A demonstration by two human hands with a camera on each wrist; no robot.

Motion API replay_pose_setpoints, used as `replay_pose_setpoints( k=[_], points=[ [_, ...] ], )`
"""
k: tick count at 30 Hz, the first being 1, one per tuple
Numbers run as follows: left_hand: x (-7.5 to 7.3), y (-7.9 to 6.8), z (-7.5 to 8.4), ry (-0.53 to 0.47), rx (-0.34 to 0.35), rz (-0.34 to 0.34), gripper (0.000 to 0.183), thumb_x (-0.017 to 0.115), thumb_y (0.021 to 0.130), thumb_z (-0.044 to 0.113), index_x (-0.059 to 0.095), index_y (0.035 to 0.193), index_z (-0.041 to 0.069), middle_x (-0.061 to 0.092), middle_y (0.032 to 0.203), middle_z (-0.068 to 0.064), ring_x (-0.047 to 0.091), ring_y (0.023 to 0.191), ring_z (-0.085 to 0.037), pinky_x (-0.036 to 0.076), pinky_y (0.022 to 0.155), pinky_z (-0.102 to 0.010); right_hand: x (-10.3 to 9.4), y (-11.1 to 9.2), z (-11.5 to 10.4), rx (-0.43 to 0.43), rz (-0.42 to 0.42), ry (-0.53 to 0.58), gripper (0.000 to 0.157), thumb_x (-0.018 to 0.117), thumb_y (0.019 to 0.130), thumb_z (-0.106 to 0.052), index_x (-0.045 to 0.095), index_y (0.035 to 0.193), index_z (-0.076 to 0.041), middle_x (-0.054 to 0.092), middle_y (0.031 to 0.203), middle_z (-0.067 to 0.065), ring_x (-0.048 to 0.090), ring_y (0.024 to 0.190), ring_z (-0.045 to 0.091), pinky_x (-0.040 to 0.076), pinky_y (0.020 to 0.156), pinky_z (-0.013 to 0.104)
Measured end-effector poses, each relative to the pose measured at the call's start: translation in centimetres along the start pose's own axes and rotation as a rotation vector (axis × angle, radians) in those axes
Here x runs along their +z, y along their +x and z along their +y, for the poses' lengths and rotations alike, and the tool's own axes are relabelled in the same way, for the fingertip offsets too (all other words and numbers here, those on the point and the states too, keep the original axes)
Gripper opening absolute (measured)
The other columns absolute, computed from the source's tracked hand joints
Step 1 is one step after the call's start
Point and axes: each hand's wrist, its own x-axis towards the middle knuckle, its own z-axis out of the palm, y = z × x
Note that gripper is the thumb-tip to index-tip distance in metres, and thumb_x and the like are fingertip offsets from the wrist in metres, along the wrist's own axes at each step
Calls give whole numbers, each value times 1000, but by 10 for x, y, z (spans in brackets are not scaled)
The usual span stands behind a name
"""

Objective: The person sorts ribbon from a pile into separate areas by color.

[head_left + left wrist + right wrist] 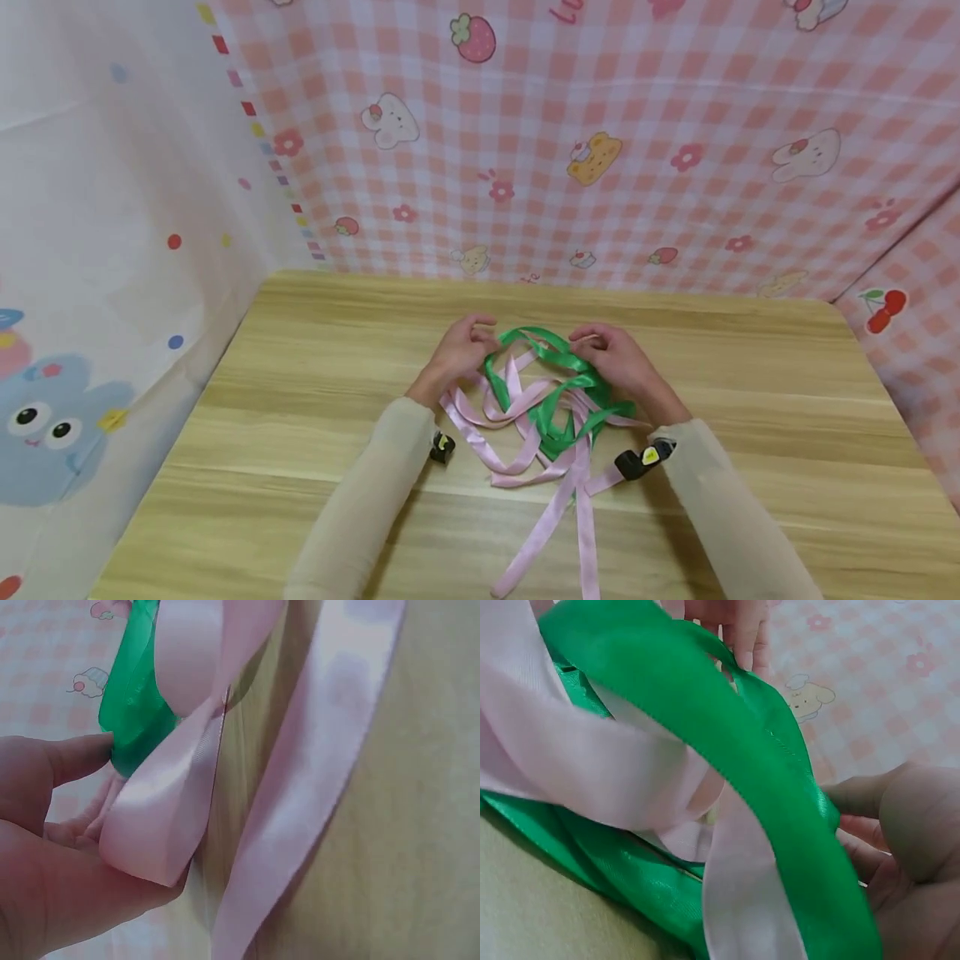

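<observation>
A tangle of satin ribbon, one green ribbon and pink ribbon, lies in loops between both hands. At its far left side my left hand pinches the edge of the green loop. In the left wrist view, the thumb meets the green ribbon while a pink loop drapes over the lower fingers. My right hand holds the far right side of the green loop between thumb and curled fingers. Its thumb presses the green band in the right wrist view; pink strands cross behind it.
Pink ribbon tails trail toward the near edge of the wooden table. Another pink end runs under the right wrist camera. A pink checked cloth hangs behind the table, and a white printed sheet hangs at left.
</observation>
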Motion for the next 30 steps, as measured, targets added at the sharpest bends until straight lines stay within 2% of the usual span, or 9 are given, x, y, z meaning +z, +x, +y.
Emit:
replay_pose_setpoints(
  k=[4, 8, 14, 17, 19, 21, 24, 27, 30],
  points=[
    [-2, -5, -3, -5, 30, 12, 39, 63, 96, 11, 57, 134, 13, 69, 108, -6, 64, 97, -21, 53, 83, -31, 1, -4, -4, -8, -3, 39, 18, 62, 98, -14, 66, 112, -3, 70, 93, 8, 57, 79, 13, 46, 67, 23],
    [-7, -11, -5, 22, 75, 16, 34, 63, 97, 13, 61, 131, 13, 70, 103, -6, 64, 91, -18, 52, 77, -27, 0, -11, -11, -25, 4, 73, 18, 60, 99, -13, 64, 113, -2, 69, 94, 9, 59, 81, 12, 48, 69, 21],
    [-20, -24, -1, -27, 125, -10, 34, 60, 99, 15, 60, 133, 12, 68, 93, -7, 61, 78, -25, 47, 62, -26, -8, -25, -27, -64, -12, 146, 25, 55, 101, -11, 55, 123, 2, 67, 96, 9, 63, 85, 15, 49, 75, 22],
    [-26, -31, 5, -51, 168, -2, 33, 57, 99, 13, 59, 132, 11, 69, 97, -12, 65, 82, -30, 53, 69, -31, -15, -31, -35, -89, -29, 192, 28, 53, 102, -12, 51, 125, 3, 65, 94, 4, 64, 81, 20, 49, 74, 25],
    [-28, -34, 9, -67, 198, 2, 32, 55, 100, 10, 59, 131, 11, 70, 102, -16, 67, 89, -31, 56, 81, -38, -20, -35, -40, -114, -31, 215, 27, 53, 103, -13, 51, 124, 3, 64, 92, 0, 65, 78, 21, 50, 75, 27],
    [-30, -37, 13, -83, 222, -9, 33, 54, 99, 8, 57, 132, 10, 69, 108, -20, 67, 97, -31, 54, 92, -45, -24, -38, -44, -146, -25, 223, 25, 53, 103, -13, 51, 123, 3, 64, 90, -4, 63, 76, 17, 49, 73, 26],
    [-29, -42, 18, -38, 264, -54, 37, 56, 100, 11, 54, 136, 12, 68, 116, -17, 65, 107, -29, 51, 98, -45, -26, -41, -49, -204, -33, 257, 18, 55, 102, -12, 55, 118, -3, 64, 88, -4, 58, 72, 13, 50, 69, 26],
    [-20, -45, 26, 55, 329, -120, 47, 61, 99, 17, 47, 143, 14, 62, 131, -12, 58, 121, -29, 47, 102, -42, -25, -45, -58, -262, -59, 287, 12, 56, 101, -10, 57, 113, -8, 65, 89, -3, 55, 70, 12, 50, 65, 25],
    [-9, -48, 31, 128, 400, -185, 57, 65, 97, 22, 41, 149, 17, 55, 142, -8, 49, 132, -26, 42, 108, -43, -22, -51, -69, -326, -107, 303, 14, 56, 100, -5, 59, 112, -11, 66, 91, -2, 55, 71, 12, 49, 62, 24]
  ],
)
